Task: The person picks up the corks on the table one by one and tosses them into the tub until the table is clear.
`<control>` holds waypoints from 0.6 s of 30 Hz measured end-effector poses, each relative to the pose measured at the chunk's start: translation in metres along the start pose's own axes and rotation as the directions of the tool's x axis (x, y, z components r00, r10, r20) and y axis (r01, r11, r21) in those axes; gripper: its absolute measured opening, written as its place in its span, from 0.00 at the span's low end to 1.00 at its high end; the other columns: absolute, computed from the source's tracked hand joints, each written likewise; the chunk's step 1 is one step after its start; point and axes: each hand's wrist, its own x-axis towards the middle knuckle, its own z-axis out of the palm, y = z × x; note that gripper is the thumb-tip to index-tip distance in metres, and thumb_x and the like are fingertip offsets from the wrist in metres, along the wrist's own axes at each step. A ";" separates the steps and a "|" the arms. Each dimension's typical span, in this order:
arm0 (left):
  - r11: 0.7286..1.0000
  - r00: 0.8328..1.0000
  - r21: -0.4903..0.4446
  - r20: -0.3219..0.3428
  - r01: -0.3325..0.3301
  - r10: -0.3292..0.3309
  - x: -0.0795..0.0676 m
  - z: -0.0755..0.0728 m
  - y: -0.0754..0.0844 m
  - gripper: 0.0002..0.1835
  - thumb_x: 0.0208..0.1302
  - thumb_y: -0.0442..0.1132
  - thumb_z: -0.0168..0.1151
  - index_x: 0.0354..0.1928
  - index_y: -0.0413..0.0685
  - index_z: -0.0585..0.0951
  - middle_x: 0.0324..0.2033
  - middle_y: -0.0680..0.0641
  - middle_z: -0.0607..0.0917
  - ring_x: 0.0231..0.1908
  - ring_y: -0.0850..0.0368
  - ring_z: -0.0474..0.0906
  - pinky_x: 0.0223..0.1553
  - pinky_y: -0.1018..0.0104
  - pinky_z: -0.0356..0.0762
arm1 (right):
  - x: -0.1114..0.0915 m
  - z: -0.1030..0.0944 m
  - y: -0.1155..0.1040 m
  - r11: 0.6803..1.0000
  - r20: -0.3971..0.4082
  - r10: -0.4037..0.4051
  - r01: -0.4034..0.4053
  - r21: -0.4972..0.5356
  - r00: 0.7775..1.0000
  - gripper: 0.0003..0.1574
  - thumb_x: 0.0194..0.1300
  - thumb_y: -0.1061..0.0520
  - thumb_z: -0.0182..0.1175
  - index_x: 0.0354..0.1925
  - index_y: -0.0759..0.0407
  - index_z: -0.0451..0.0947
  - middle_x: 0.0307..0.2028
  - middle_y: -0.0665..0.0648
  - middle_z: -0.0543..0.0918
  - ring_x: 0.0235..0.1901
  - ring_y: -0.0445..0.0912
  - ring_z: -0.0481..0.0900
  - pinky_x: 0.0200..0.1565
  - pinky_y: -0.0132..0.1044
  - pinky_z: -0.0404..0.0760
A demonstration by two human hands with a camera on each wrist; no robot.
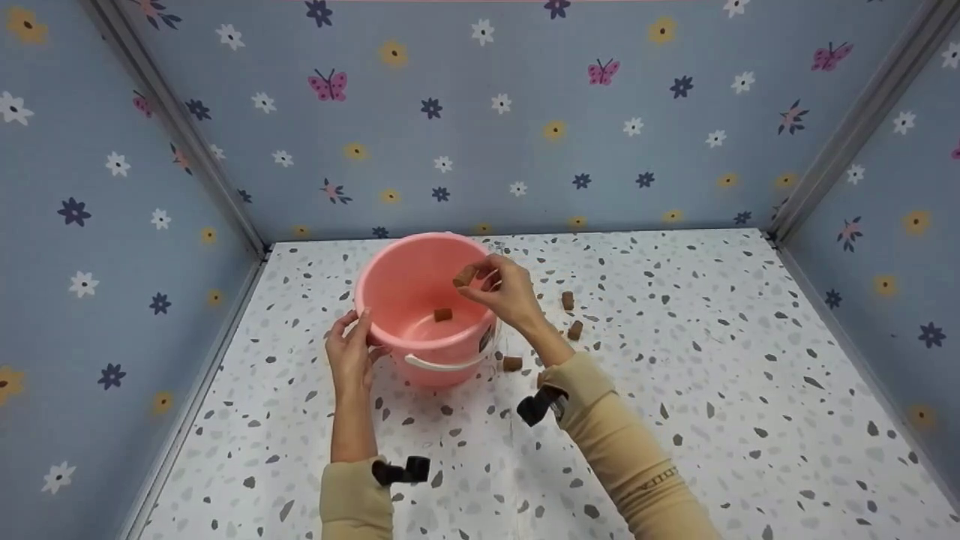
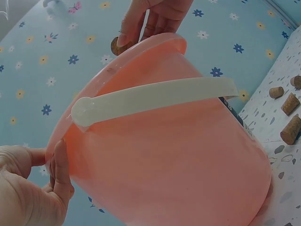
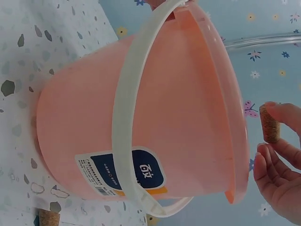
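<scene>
A pink bucket (image 1: 397, 274) with a pale handle (image 1: 446, 365) stands on the speckled table. My left hand (image 1: 349, 352) grips its rim at the left, thumb on one side and fingers on the other. Over the right part of the bucket's opening, my right hand (image 1: 512, 294) pinches a cork stopper (image 1: 464, 277) between thumb and fingertips. The right wrist view shows this cork (image 3: 270, 123) held just past the rim. Another cork (image 1: 443, 315) lies inside on the bucket's bottom.
Several more corks lie on the table right of the bucket, among them one near the bucket (image 1: 512, 364) and one farther back (image 1: 568, 301). Another is partly hidden by the right sleeve (image 1: 600, 420). Flower-patterned walls (image 1: 525, 150) enclose the table (image 1: 712, 420) behind and at both sides.
</scene>
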 end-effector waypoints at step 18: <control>0.996 0.996 -0.035 0.022 0.083 -0.083 -0.082 0.039 0.103 0.26 0.54 0.46 0.64 0.49 0.37 0.67 0.29 0.41 0.80 0.16 0.60 0.74 0.15 0.70 0.76 | 0.008 0.018 -0.004 0.998 0.080 0.005 0.001 -0.069 0.997 0.22 0.50 0.56 0.67 0.41 0.66 0.74 0.31 0.60 0.76 0.30 0.52 0.76 0.32 0.32 0.76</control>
